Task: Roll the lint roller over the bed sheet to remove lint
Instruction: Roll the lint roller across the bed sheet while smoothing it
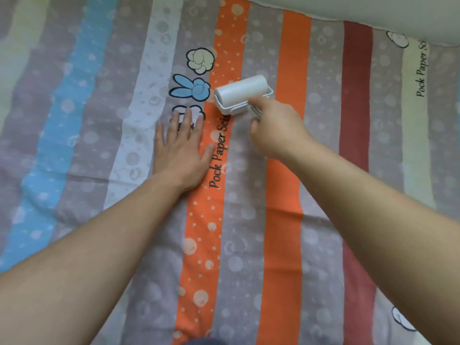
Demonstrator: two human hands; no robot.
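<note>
The bed sheet point(249, 245) fills almost the whole view, spread flat with a few shallow creases. It is striped lengthwise in grey, blue, white, orange, dark red and cream, and dotted with pale bubbles. A pale plain surface point(348, 8) cuts across the far right corner; I cannot tell what it is.

Two bare forearms reach in from the near edge. The left hand point(180, 150) lies palm down on the sheet about the middle, fingers straight and spread, pressing the cloth. Its fingertips cover part of a printed cartoon hand. The right hand point(276, 130) is just beside it, towards the right edge. Its grip is curled round the handle of the lint roller point(240, 92), with the forefinger stretched out along the frame.

The white roller lies on the sheet beyond both hands, across a grey stripe between two orange ones. Just to its left are a blue scissors print point(191, 89) and a cream fist print point(200, 60). Black lettering point(219, 155) runs between the hands.
</note>
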